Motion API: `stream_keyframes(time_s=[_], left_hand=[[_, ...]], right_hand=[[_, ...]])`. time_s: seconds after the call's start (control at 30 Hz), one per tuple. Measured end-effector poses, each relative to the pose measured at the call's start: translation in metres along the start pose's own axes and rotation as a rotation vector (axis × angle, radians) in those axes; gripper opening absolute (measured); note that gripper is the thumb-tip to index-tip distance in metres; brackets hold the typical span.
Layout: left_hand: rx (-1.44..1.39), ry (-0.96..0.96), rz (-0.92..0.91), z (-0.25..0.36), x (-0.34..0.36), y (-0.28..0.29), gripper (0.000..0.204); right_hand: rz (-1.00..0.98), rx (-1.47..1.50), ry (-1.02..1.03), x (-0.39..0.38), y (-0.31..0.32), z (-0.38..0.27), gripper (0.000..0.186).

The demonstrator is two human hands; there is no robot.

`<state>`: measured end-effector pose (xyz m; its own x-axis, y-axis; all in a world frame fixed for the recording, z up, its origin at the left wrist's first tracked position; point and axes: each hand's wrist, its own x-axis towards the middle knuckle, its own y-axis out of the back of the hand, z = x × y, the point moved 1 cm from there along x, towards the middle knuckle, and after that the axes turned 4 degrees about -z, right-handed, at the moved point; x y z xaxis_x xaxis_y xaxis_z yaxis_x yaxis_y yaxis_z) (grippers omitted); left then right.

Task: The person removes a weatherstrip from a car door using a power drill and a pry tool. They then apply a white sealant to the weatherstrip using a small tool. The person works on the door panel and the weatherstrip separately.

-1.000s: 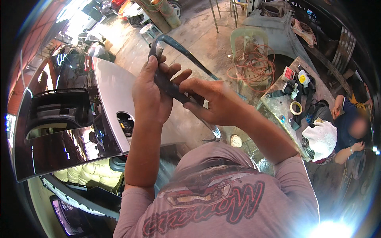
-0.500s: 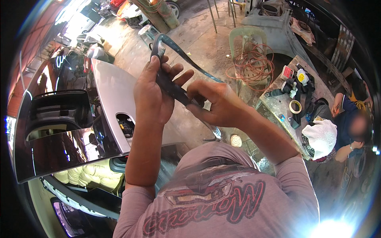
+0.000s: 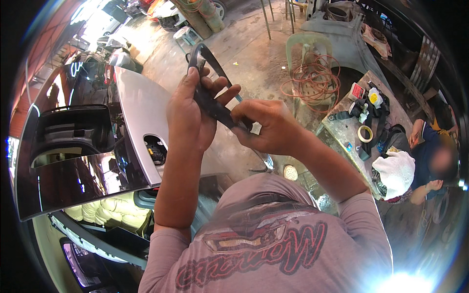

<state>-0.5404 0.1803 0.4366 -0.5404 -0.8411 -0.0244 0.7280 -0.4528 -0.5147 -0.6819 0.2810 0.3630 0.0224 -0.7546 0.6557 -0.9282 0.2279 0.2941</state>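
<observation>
A long, bent dark trim piece (image 3: 212, 105) with glossy and chrome-like parts is held up in front of my chest. My left hand (image 3: 193, 110) grips it just below its upper bend, thumb on top and fingers curled at the far side. My right hand (image 3: 259, 122) is closed on the lower part of the same piece, with bent fingers pressed against it; some fingertips are hidden. The piece's lower end (image 3: 265, 161) shows beyond my right hand, near the floor in view.
A glossy black-and-white car panel (image 3: 132, 112) stands at left. A cluttered worktable (image 3: 337, 136) with tape, straps and white cloth is at right, beside a co-worker (image 3: 430, 166). Beyond are a green chair (image 3: 300, 41) with an orange hose (image 3: 317, 73), a stool (image 3: 188, 34) and car parts (image 3: 332, 29).
The trim piece has turned slightly, so its far arm shows less past my fingers. Both hands have shifted a little to the right and keep their hold.
</observation>
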Motion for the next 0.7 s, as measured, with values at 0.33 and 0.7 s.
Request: stream_keyframes(time_s=[0.33, 0.7], left_hand=[[-0.021, 0.018, 0.024, 0.0, 0.0, 0.002, 0.033], [-0.094, 0.026, 0.04, -0.003, 0.004, 0.0, 0.032]], right_hand=[[0.012, 0.009, -0.022, 0.001, -0.004, 0.004, 0.032], [0.075, -0.003, 0.023, -0.001, -0.005, 0.009, 0.032]])
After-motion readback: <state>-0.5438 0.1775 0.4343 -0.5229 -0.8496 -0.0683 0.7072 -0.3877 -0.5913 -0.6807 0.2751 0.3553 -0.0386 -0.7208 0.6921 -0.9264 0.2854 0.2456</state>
